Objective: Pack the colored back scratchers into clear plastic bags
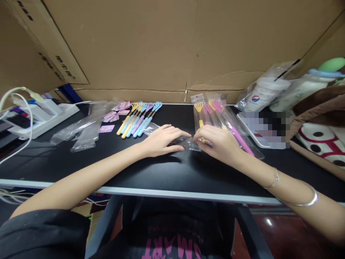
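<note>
My left hand point(165, 140) lies over a clear plastic bag point(190, 144) on the desk, thumb apart from its stretched fingers. At the bag's right end, the curled fingers of my right hand point(219, 144) pinch the plastic. A small yellowish bit shows between those fingers; what it belongs to is unclear. Beyond my left hand, several back scratchers point(140, 120) with claw heads and yellow, blue and purple handles lie side by side. Behind my right hand, more back scratchers point(215, 108), yellow and pink, are in clear bags, partly hidden by the hand.
Small printed cards point(106, 128) and empty clear bags point(86, 133) lie left of the scratchers. A power strip point(45, 120) with cables is farther left. To the right are a phone-like object point(258, 136), a bagged cup point(269, 91) and a bottle point(309, 86). Cardboard point(161, 46) walls the back.
</note>
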Demonstrator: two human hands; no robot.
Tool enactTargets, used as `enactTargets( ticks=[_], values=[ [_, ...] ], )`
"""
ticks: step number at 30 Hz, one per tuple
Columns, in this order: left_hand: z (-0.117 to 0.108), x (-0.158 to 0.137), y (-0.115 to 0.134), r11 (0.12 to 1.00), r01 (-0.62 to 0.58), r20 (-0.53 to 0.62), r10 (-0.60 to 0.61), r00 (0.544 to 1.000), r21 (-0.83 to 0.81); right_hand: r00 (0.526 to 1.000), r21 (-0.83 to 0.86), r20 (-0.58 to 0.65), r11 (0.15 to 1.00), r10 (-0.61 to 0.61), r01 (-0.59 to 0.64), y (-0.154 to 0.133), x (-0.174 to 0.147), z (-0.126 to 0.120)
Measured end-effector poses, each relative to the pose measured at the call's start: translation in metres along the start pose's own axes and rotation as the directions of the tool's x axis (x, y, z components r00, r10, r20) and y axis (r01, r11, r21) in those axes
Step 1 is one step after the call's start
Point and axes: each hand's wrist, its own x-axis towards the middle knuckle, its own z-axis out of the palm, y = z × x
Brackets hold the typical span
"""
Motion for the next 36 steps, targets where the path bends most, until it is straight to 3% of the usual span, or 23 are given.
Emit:
enactTargets(
  ticks=[10, 15, 22, 29, 36],
  values=[
    [0.002, 0.000, 0.006, 0.996, 0.031, -0.100, -0.022, 0.995, 0.088, 0.998, -0.044, 0.053, 0.999, -0.022, 0.025, 0.003, -0.001, 0.004],
    [0.004, 0.000, 0.011, 0.993, 0.003, -0.087, 0.007, 0.996, 0.117, 0.996, -0.054, 0.087, 0.998, -0.027, 0.031, 0.003, -0.002, 0.006],
    [0.002, 0.000, 0.014, 0.991, 0.109, -0.088, -0.102, 0.991, 0.074, 0.998, -0.097, 0.026, 0.993, -0.064, 0.066, -0.002, 0.001, 0.000],
    [-0.004, 0.000, 0.014, 0.990, 0.140, -0.076, -0.137, 0.988, 0.029, 0.991, -0.054, -0.085, 0.994, -0.099, 0.095, -0.003, 0.002, -0.007],
    [-0.008, 0.000, 0.012, 0.966, 0.236, -0.082, -0.228, 0.970, 0.107, 0.983, -0.075, -0.169, 0.995, -0.077, 0.065, -0.002, 0.003, -0.011]
  ],
)
